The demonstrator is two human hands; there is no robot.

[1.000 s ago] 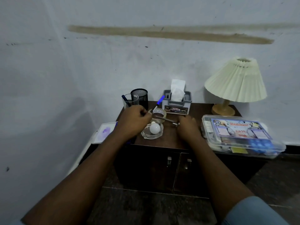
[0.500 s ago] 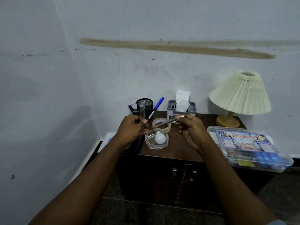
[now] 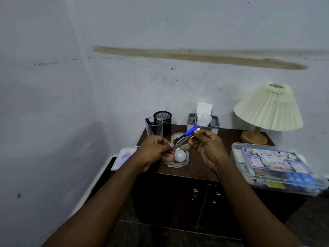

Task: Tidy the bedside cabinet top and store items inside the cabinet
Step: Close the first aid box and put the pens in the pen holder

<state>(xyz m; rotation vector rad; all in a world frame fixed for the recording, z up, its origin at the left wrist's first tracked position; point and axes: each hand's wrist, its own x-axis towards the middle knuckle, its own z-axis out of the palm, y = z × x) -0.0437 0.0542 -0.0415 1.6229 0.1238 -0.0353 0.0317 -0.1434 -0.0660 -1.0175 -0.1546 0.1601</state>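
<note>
Fingers (image 3: 195, 134) of left hand (image 3: 154, 150) and right hand (image 3: 208, 148) pinch the pens (image 3: 185, 138) above the glass dish (image 3: 178, 165) — tape roll (image 3: 175, 136), perhaps, half hidden.

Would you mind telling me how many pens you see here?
3. A blue-capped marker and a grey pen are held together between the left hand and right hand; a blue pen stands in the glass. The mesh cup might hide more.

Dim, bluish room light; wide-angle bending at the edges; the first-aid box (image 3: 277, 168) at right is smeared with blur.
</note>
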